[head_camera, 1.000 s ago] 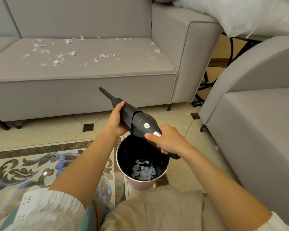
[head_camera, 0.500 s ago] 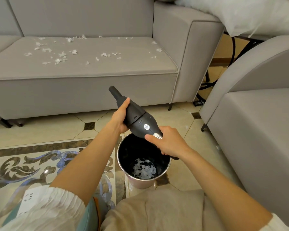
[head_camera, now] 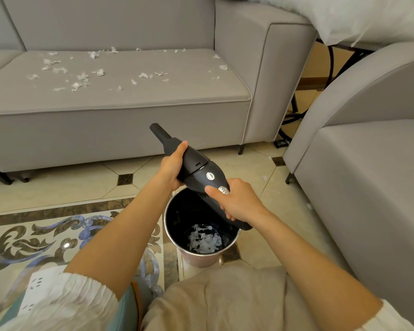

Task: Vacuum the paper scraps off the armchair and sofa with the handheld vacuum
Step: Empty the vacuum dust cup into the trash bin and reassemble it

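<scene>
A black handheld vacuum (head_camera: 196, 168) hangs tilted over a metal bin (head_camera: 170, 225), nozzle pointing up and away toward the sofa. My left hand (head_camera: 171, 167) grips its front dust-cup section. My right hand (head_camera: 237, 199) holds the rear handle, thumb beside a silver button. White paper scraps (head_camera: 204, 238) lie at the bin's bottom. Several more scraps (head_camera: 79, 77) are scattered over the grey sofa (head_camera: 120, 120) seat ahead. The grey armchair (head_camera: 373, 163) stands at right, its seat bare where visible.
A white cushion (head_camera: 359, 15) lies on a dark metal-framed table behind the armchair. Patterned tile floor (head_camera: 65, 185) runs between the sofa and me. A white power strip (head_camera: 34, 292) lies by my left sleeve. My knee fills the bottom centre.
The vacuum has shifted slightly and turned, so its nozzle now looks shorter and points more toward the sofa. Both hands keep the same grip above the bin.
</scene>
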The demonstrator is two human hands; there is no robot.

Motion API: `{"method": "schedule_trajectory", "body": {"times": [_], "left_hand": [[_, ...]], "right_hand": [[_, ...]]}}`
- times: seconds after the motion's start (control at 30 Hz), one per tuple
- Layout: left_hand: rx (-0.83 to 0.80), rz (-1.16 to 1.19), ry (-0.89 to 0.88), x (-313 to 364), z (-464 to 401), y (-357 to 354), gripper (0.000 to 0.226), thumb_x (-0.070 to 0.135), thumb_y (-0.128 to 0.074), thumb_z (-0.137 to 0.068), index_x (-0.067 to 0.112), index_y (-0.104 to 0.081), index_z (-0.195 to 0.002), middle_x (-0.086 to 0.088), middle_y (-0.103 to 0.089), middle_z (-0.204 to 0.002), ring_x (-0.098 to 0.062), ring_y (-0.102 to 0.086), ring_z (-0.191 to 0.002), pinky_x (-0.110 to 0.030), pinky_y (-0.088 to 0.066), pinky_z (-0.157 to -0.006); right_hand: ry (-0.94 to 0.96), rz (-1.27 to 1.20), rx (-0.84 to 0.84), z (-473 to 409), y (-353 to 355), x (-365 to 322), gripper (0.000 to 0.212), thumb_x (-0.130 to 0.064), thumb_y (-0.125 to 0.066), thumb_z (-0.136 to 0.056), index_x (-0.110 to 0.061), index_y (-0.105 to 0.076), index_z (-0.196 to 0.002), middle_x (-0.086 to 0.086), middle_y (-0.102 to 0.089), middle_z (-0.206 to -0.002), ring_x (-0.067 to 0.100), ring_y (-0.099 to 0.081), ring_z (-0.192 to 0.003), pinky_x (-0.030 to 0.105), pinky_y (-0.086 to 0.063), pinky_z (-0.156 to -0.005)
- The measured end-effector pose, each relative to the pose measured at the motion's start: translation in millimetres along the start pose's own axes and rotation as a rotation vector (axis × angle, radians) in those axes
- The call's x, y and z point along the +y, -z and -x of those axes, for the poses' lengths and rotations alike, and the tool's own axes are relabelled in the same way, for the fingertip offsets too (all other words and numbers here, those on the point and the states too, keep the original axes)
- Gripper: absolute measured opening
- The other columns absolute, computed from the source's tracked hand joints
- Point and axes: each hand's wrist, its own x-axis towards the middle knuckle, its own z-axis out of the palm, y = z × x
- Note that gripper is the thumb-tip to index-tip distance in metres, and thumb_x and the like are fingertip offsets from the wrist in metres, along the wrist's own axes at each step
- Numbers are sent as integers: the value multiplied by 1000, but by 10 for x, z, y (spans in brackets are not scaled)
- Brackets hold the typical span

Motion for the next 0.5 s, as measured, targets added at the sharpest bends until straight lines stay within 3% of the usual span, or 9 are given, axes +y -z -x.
{"method": "schedule_trajectory", "body": {"times": [0.3, 0.5], "left_hand": [[57, -65, -48, -15, -16, -129, 49, 46, -67, -87, 11, -53, -118, -10, -66, -107, -29, -65, -98, -43, -55, -81], [25, -77, -55, -12, -74, -302, 43, 47, -64, -89, 15, -51, -116, -5, -65, -99, -24, -65, -86, -37, -52, -64]], "right_hand": [[-14, 35, -10, -47, 55, 34, 42, -41, -57, -94, -15, -51, -61, -1, -53, -46, 6, -49, -33, 23, -47, -48], [-51, 29, 7, -121, 133, 83, 48, -46, -56, -92, -9, -52, -61, 3, -54, -44, 12, -50, -34, 27, -49, -53]]}}
